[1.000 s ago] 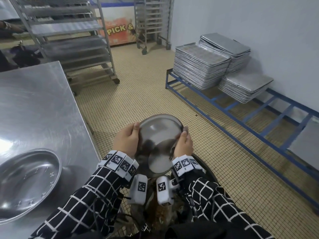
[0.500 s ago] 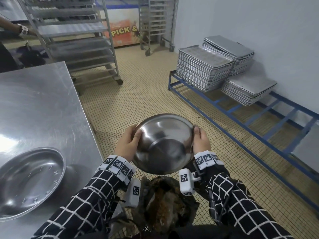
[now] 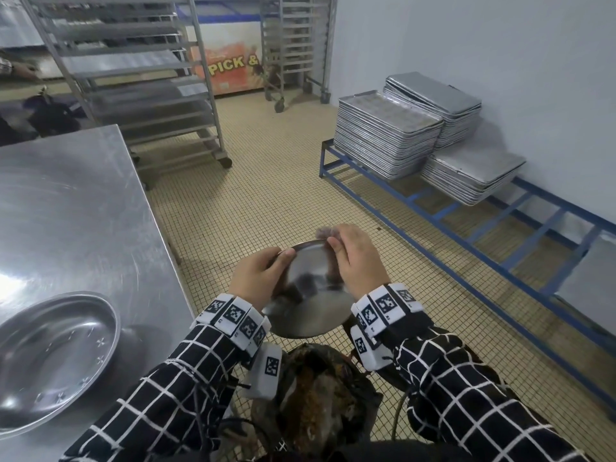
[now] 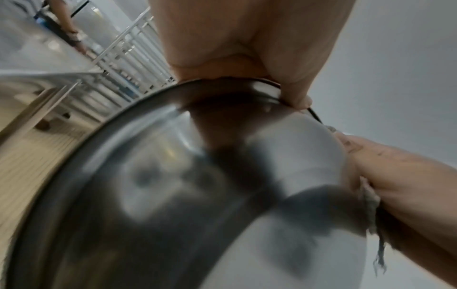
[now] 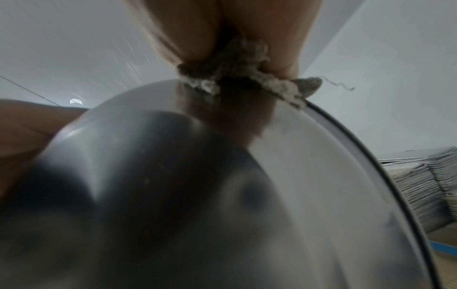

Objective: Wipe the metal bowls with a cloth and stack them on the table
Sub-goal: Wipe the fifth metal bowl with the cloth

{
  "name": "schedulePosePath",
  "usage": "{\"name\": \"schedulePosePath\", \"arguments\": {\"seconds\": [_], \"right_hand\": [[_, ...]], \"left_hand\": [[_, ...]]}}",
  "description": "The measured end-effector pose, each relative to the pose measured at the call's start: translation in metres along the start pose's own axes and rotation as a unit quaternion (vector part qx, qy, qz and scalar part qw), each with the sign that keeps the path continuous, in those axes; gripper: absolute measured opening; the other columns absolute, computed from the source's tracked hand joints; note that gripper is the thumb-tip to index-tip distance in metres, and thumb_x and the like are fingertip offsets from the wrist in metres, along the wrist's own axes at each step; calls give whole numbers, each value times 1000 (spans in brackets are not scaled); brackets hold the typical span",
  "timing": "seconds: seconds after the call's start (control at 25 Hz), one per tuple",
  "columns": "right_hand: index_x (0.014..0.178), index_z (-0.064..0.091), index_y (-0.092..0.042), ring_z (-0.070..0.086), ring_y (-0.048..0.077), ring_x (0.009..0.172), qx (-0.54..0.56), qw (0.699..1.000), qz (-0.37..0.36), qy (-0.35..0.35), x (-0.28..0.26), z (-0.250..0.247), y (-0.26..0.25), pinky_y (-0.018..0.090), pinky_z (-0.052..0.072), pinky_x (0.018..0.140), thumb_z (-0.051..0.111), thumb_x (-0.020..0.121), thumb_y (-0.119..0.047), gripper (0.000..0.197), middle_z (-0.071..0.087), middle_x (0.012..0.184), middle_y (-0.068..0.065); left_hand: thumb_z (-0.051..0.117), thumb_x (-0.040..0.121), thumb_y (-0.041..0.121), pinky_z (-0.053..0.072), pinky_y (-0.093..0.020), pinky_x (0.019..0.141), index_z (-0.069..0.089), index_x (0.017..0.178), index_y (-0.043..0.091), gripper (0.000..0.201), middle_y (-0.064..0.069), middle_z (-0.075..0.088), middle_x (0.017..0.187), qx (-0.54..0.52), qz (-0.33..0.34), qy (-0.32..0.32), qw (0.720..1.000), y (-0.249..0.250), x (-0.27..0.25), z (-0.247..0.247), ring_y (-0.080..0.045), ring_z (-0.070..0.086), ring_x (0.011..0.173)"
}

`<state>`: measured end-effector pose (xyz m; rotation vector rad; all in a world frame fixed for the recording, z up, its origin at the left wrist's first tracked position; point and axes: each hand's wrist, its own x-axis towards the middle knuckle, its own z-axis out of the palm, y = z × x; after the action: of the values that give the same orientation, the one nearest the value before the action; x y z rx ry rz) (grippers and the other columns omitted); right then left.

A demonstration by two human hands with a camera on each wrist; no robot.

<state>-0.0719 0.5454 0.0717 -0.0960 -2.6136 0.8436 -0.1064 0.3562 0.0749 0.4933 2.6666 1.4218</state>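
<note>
Metal bowl (image 3: 305, 308) held in the air in front of the person, above a dark bag (image 3: 316, 395) on the tiled floor (image 3: 266, 181), just off the right edge of the desk (image 3: 66, 208). Bowl is tilted: hollow faces up and toward the person, far rim raised, near rim low. It is round, so no long axis.

Left hand (image 3: 256, 278) grips the bowl's left rim; thumb curled over the edge onto the inside, the other fingers hidden behind the wall. The left wrist view shows the thumb (image 4: 294, 86) pressed on the rim.

Right hand (image 3: 356, 258) at the far right rim, fingers bent and closed on a grey frayed cloth (image 3: 328, 233). In the right wrist view the cloth (image 5: 245, 78) is bunched between the fingertips and sits against the bowl's rim, a loose thread trailing to the right. Both wrist views are blurred.

On the desk, near its front left: a second metal bowl (image 3: 53, 358), hollow up, alone, well apart from the held one.

Further out: stacks of metal trays (image 3: 386, 135) on a blue frame (image 3: 500, 235) by the right wall; wheeled tray racks (image 3: 133, 75) beyond the desk.
</note>
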Motion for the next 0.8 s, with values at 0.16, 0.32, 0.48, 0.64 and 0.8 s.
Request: {"name": "schedulePosePath", "arguments": {"seconds": [0.16, 0.32, 0.48, 0.64, 0.8], "right_hand": [[111, 63, -13, 45, 24, 109, -67, 987, -19, 145, -13, 11, -26, 34, 44, 90, 42, 95, -36, 35, 51, 120, 8], [130, 55, -24, 45, 23, 116, -129, 982, -31, 133, -34, 27, -43, 43, 37, 97, 33, 96, -44, 45, 52, 124, 0], [131, 53, -12, 45, 15, 116, 70, 976, 107, 174, -35, 26, -15, 18, 39, 98, 36, 100, -32, 41, 49, 131, 5], [124, 60, -13, 59, 16, 107, 147, 956, 219, 130, -45, 27, 20, 16, 43, 85, 39, 101, -27, 34, 63, 114, 1], [123, 52, -15, 61, 7, 91, 170, 954, 195, 150, -39, 18, -8, 5, 45, 66, 46, 98, -26, 28, 61, 104, -7]], "left_hand": [[50, 93, 44, 48, -43, 66, 65, 75, 13, 39, -8, 64, 67, -23, -14, 49, 998, 2, -1, 5, -26, 59, 65], [54, 90, 47, 52, -43, 61, 67, 73, 11, 42, -13, 66, 66, -111, -63, 79, 989, 7, -1, 2, -30, 60, 60], [53, 91, 45, 53, -37, 66, 71, 78, 12, 40, -15, 69, 73, -151, -96, 87, 980, 8, -5, -5, -21, 61, 63], [52, 92, 43, 51, -31, 65, 67, 71, 25, 32, -5, 66, 69, -184, -127, 121, 967, 3, -5, -11, -18, 60, 65], [47, 95, 45, 50, -36, 70, 66, 76, 20, 36, -11, 66, 76, -128, -96, 124, 979, 1, -2, -9, -18, 56, 67]]}}
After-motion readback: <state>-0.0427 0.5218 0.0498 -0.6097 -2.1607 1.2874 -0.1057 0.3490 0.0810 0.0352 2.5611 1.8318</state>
